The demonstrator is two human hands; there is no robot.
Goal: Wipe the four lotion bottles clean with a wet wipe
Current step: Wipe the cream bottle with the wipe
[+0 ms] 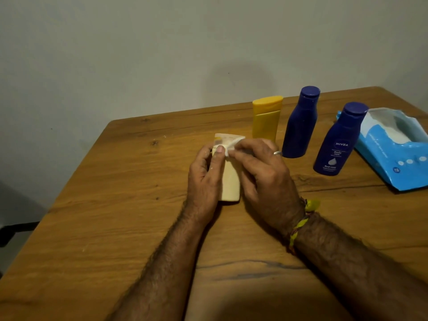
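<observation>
A cream lotion bottle [230,181] is held at the middle of the wooden table [115,205]. My left hand [205,179] grips its left side, thumb on the upper part. My right hand [264,172] pinches a white wet wipe [228,143] against the bottle's top. Behind stand a yellow bottle [266,118] and a dark blue bottle [301,122]. A second dark blue bottle [338,140], with a printed label, stands further right.
An open blue and white pack of wet wipes [393,147] lies at the table's right edge. A grey wall rises behind the table. A dark chair part [14,230] shows at the far left.
</observation>
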